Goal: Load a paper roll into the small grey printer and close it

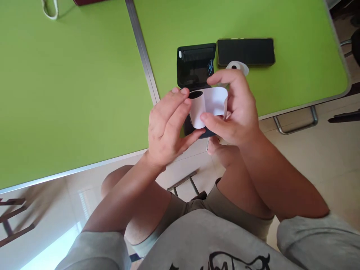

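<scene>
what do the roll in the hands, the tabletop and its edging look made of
Roll: likely smooth, matte white paper; its thin loose end curls.
Tabletop: probably green laminate or painted board, given its flat, even colour and soft sheen.
Edging: seemingly aluminium, from its silvery, reflective strip.

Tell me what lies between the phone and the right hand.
A small white roll, partly hidden by the right hand, lies between it and the phone, as the head view shows.
</scene>
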Action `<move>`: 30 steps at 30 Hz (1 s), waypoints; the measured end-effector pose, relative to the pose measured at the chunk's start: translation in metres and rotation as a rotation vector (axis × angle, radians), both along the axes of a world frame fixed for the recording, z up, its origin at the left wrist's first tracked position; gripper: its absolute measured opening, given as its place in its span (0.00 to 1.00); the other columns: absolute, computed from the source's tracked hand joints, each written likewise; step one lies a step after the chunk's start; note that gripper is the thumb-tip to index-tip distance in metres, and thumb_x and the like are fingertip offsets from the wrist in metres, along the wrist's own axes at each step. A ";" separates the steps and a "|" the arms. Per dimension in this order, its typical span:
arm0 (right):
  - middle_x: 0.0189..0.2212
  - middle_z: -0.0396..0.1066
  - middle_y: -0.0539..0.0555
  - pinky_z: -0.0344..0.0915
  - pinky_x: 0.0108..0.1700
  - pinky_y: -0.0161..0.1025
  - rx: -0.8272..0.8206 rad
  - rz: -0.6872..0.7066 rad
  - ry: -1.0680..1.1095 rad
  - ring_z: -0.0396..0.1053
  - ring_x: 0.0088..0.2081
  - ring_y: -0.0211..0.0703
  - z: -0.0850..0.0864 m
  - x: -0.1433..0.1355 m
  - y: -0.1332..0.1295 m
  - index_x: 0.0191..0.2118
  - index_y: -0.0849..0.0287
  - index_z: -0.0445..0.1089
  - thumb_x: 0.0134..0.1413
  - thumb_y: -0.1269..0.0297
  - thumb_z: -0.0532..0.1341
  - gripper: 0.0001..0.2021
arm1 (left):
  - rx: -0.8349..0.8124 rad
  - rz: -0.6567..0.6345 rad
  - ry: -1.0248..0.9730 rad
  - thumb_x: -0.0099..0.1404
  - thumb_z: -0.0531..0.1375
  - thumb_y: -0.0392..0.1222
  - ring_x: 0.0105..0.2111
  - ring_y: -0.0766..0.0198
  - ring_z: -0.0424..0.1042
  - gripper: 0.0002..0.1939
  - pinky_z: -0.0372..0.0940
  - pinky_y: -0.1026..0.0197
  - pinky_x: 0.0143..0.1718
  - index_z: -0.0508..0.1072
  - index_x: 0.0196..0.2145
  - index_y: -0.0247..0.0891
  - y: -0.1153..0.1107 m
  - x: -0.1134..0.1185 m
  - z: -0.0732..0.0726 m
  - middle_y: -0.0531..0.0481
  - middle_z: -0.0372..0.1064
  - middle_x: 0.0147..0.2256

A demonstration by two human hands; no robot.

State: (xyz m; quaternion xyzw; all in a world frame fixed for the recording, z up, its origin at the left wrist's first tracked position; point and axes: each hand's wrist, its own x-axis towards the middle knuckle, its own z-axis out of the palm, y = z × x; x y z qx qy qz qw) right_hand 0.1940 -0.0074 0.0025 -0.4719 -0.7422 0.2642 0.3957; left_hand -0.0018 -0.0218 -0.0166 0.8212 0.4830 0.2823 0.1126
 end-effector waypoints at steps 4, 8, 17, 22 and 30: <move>0.36 0.74 0.50 0.69 0.28 0.42 -0.099 0.050 0.071 0.71 0.28 0.42 0.004 -0.003 -0.007 0.51 0.48 0.62 0.58 0.50 0.65 0.19 | -0.074 0.004 -0.049 0.72 0.40 0.76 0.72 0.46 0.59 0.41 0.55 0.34 0.73 0.68 0.62 0.43 0.004 0.000 0.000 0.40 0.70 0.64; 0.31 0.73 0.48 0.68 0.25 0.41 -0.129 0.024 0.082 0.70 0.26 0.41 0.005 -0.005 -0.010 0.47 0.48 0.62 0.61 0.52 0.63 0.13 | -0.156 0.047 -0.075 0.70 0.45 0.77 0.70 0.43 0.63 0.40 0.60 0.32 0.70 0.71 0.59 0.43 0.002 -0.005 -0.004 0.41 0.74 0.59; 0.32 0.76 0.47 0.76 0.35 0.44 -0.128 -0.035 0.087 0.76 0.30 0.43 0.011 -0.003 -0.019 0.51 0.47 0.63 0.64 0.59 0.61 0.11 | -0.157 0.125 -0.097 0.70 0.46 0.77 0.66 0.44 0.68 0.42 0.66 0.35 0.66 0.64 0.64 0.42 -0.008 -0.007 -0.007 0.39 0.73 0.61; 0.39 0.79 0.52 0.79 0.43 0.49 -0.003 0.269 0.176 0.79 0.37 0.50 0.012 -0.005 -0.017 0.46 0.47 0.68 0.61 0.48 0.62 0.13 | -0.087 0.143 -0.149 0.69 0.41 0.80 0.64 0.49 0.71 0.45 0.72 0.40 0.60 0.58 0.67 0.43 -0.006 -0.003 -0.005 0.40 0.72 0.61; 0.50 0.70 0.51 0.79 0.40 0.39 -0.092 0.020 0.248 0.75 0.42 0.41 0.003 -0.014 -0.017 0.51 0.47 0.62 0.55 0.65 0.66 0.20 | 0.024 -0.089 -0.227 0.74 0.48 0.69 0.59 0.50 0.77 0.44 0.71 0.42 0.59 0.33 0.75 0.49 -0.006 -0.007 -0.009 0.43 0.76 0.59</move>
